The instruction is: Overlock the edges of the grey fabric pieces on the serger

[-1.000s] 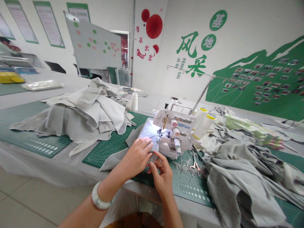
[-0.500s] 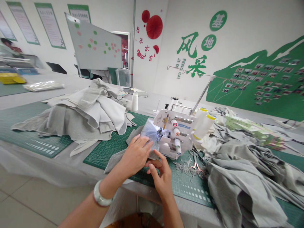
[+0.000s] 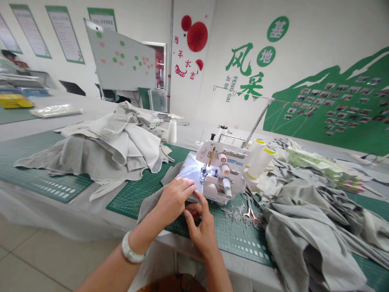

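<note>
A grey fabric piece [image 3: 186,169] lies under the lit needle area of a white overlock sewing machine [image 3: 223,162]. My left hand [image 3: 176,198], with a pale bangle on the wrist, presses on the near part of the fabric, its fingers together and bent over the edge. Close against it, my right hand [image 3: 201,225] has its index fingertip at the same fabric edge, with the other fingers curled. The thumb stands apart from the index finger. What lies beneath the fingers is partly hidden. More grey fabric trails out left of my left forearm.
Copper-handled scissors [image 3: 251,217] lie beside lint scraps [image 3: 235,213] on the green cutting mat [image 3: 240,239]. A large grey fabric heap [image 3: 310,235] is at right, another fabric pile [image 3: 103,142] at left. Thread cones [image 3: 258,162] stand behind the machine; a white cone [image 3: 172,132] stands farther left.
My left hand has slid slightly toward me, its fingers drawing together and bending. My right index finger has moved left to meet its fingertips. More fabric shows by the needle.
</note>
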{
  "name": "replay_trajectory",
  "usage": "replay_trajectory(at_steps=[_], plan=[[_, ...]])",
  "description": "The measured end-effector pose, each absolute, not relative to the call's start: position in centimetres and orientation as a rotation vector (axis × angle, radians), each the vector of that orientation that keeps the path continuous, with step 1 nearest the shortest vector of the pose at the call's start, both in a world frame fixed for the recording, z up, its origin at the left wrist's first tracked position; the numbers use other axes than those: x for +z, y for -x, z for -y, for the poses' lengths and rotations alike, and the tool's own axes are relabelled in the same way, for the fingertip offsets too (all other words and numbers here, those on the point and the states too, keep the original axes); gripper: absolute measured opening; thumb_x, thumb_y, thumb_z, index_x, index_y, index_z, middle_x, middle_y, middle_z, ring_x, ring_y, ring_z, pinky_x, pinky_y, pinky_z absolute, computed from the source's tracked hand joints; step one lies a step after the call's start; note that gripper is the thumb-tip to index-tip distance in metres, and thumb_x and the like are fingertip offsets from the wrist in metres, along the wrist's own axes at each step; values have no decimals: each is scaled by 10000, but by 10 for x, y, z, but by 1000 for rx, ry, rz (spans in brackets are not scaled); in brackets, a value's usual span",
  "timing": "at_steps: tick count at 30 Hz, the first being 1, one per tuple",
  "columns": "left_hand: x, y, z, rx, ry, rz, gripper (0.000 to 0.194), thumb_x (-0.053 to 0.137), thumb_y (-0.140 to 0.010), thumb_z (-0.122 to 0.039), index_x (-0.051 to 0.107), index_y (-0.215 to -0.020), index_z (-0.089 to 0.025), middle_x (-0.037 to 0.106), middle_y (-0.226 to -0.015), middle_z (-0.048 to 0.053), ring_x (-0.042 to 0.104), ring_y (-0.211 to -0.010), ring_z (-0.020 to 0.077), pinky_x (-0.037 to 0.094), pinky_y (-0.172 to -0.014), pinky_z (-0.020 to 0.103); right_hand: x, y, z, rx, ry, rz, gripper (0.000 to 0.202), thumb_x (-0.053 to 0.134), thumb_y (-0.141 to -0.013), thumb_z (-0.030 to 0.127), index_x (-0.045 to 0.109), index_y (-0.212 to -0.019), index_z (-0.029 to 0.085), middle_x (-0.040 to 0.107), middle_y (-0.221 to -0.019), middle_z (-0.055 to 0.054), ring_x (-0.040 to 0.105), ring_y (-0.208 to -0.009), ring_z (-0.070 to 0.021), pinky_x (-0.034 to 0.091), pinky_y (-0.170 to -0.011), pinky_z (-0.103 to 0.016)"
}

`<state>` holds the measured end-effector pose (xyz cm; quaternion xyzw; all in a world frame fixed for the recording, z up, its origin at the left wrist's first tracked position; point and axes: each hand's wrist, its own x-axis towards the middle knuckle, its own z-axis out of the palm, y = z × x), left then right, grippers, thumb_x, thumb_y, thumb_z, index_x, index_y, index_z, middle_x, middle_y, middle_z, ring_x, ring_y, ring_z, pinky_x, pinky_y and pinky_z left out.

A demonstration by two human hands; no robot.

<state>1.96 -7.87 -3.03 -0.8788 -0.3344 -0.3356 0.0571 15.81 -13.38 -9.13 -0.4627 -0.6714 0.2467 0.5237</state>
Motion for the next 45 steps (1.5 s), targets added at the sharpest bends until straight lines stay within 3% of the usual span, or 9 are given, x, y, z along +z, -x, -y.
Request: replay_trajectory(at_steps=[17,27,34,45], plan=[[-27,-12,60,-988,2738,1075,468,388,-774,37,665,-1104,-145,659,-1214,85,592,-1137,221,454,-1013,420,-96,-159,136,521,1047,1618,564,506,-915,198,310,-1443,224,683,-837,6,599,-665,-135,500,-677,-275],[-26,-16,53,-991,2699,1167,368,423,-830,-11,669,-1073,-137,669,-1200,97,601,-1128,224,453,-998,430,-95,-160,137,503,1031,1643,557,506,-910,187,328,-1437,225,689,-840,3,613,-675,-133,510,-686,-275],[-23,-19,53,-1000,2683,1265,389,387,-837,1,655,-1066,-163,672,-1201,76,594,-1154,202,376,-1049,471,-91,-160,138,525,1041,1659,559,501,-914,181,318,-1442,208,689,-840,-10,611,-682,-139,509,-682,-278],[-22,-22,52,-1025,2642,1274,358,413,-829,-6,651,-1059,-142,671,-1184,90,601,-1129,214,424,-1003,432,-93,-160,137,522,1052,1655,580,514,-903,186,314,-1446,224,695,-847,1,632,-696,-141,512,-681,-274]])
